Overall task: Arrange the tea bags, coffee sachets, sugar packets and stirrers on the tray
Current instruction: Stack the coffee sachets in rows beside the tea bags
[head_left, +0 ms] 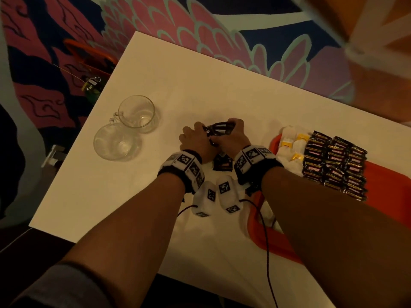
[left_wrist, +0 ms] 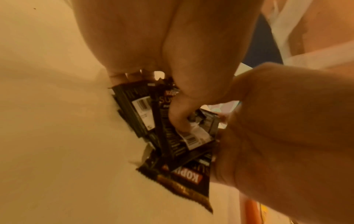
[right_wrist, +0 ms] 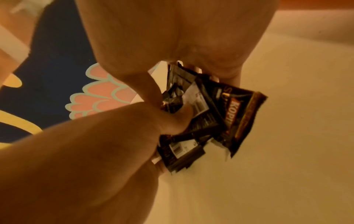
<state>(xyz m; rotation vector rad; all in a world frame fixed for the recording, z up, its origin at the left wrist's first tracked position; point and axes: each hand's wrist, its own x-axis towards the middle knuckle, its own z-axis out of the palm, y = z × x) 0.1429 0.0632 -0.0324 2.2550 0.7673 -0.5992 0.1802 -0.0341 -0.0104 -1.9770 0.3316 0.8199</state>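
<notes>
A loose bundle of black coffee sachets (head_left: 219, 128) stands on the white table between my hands. My left hand (head_left: 195, 138) grips it from the left and my right hand (head_left: 233, 134) from the right, fingers curled round the packs. The left wrist view has the left thumb (left_wrist: 180, 115) pressing into the sachets (left_wrist: 172, 136), with one sachet (left_wrist: 184, 180) lying flat nearest the camera. The right wrist view shows the same bundle (right_wrist: 210, 113). One more sachet (head_left: 223, 162) lies below my wrists. The orange tray (head_left: 387, 187) holds tea bags (head_left: 289, 143) and rows of coffee sachets (head_left: 335, 161).
Two empty glass mugs (head_left: 136, 113) (head_left: 116, 141) stand at the table's left side. The table's left edge and near edge drop to a patterned carpet. Cables run from the wrist cameras across the tray's near left corner (head_left: 258, 230).
</notes>
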